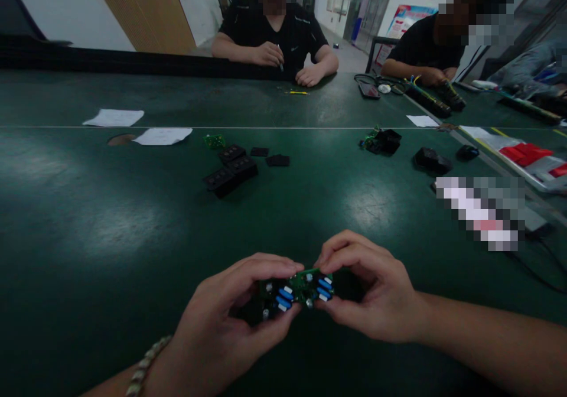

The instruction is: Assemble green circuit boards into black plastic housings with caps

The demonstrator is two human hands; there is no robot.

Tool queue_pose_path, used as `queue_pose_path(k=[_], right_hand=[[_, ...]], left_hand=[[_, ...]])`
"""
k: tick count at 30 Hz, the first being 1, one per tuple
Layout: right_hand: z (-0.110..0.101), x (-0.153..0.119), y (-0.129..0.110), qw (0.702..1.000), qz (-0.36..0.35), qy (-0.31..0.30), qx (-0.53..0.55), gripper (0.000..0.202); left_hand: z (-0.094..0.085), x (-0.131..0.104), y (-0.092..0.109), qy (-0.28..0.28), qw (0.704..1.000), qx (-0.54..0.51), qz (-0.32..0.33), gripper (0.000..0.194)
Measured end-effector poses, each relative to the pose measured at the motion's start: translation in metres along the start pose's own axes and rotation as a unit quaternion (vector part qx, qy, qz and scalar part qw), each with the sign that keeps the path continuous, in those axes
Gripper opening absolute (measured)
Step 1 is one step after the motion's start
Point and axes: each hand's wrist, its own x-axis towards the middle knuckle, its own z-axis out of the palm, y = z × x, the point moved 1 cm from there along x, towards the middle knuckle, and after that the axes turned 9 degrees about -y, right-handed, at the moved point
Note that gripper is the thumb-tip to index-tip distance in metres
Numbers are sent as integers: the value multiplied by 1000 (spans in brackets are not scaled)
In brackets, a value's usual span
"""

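Observation:
Between my two hands is a green circuit board (305,288) with blue parts, white pieces and small silvery cans on it. My left hand (230,308) grips its left side, thumb below and fingers along the top edge. With thumb and fingertips, my right hand (372,288) pinches the right end. The board is held a little above the green table (133,290). Its underside and the ends within my hands are hidden, so I cannot tell whether it is one board or two side by side.
Black plastic cases (233,169), flat black pieces (277,160) and a small green board (214,142) lie ahead. Further right are black parts with wires (381,141) and a black block (432,160). Paper sheets (163,136) lie left. Two people (277,36) sit opposite.

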Motion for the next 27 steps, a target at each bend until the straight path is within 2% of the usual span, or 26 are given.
queue_pose_path(k=[27], right_hand=[[0,3,-2,1000,0,4,3,38]], left_hand=[[0,2,4,-2,1000,6,-9,47]])
